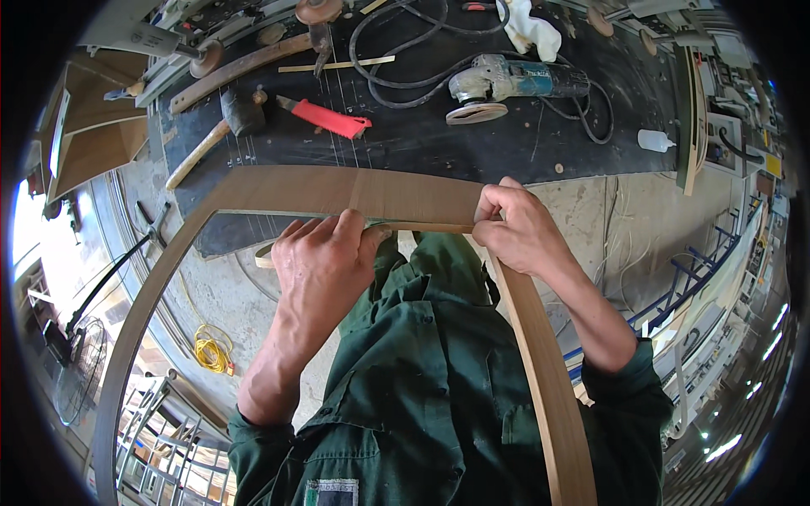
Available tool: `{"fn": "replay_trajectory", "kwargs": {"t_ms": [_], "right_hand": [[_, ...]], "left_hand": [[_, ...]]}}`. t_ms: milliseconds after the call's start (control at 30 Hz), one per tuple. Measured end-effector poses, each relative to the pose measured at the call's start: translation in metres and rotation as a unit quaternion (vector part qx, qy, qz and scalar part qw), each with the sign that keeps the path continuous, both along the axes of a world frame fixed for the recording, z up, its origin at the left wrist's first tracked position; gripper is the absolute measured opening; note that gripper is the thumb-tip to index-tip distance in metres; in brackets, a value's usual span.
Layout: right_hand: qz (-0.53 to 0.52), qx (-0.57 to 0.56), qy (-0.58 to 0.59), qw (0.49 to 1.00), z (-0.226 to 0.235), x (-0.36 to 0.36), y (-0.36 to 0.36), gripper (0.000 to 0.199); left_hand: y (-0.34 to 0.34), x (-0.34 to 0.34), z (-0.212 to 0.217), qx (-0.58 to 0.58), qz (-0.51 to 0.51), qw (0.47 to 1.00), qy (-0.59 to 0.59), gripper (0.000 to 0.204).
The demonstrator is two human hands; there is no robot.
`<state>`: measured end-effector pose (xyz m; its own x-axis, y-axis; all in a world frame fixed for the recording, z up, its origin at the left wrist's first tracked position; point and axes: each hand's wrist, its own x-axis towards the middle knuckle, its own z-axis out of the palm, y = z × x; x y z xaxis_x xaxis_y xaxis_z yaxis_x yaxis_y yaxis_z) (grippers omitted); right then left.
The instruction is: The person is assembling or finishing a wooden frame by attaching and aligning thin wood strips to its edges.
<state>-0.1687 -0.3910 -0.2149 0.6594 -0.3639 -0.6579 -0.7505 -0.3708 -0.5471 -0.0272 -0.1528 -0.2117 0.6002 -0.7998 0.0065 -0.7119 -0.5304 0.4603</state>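
Note:
I hold a brown wooden frame (pixel 278 191) of flat strips in front of my chest; its top strip runs across the view and its side strips curve down left and right. My left hand (pixel 325 257) grips the lower edge of the top strip near its middle. My right hand (pixel 515 223) is closed on the frame's right corner, where the top strip meets the right side strip (pixel 544 371). I wear a dark green work shirt.
A black workbench (pixel 506 143) lies beyond the frame with an angle grinder (pixel 506 83), its black cable, a red utility knife (pixel 331 119), a hammer (pixel 215 135), a white rag and a small white bottle (pixel 655 141). A yellow cord (pixel 211 352) lies on the concrete floor.

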Motion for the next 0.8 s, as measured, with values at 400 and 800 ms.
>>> {"fn": "replay_trajectory", "kwargs": {"t_ms": [400, 800], "right_hand": [[0.013, -0.008, -0.012, 1.0, -0.001, -0.002, -0.001, 0.013], [0.008, 0.0, -0.024, 1.0, -0.002, -0.003, -0.003, 0.012]], "left_hand": [[-0.002, 0.001, -0.007, 0.002, 0.021, 1.0, 0.017, 0.03], [-0.001, 0.01, -0.006, 0.021, 0.034, 0.999, 0.006, 0.028]]}}
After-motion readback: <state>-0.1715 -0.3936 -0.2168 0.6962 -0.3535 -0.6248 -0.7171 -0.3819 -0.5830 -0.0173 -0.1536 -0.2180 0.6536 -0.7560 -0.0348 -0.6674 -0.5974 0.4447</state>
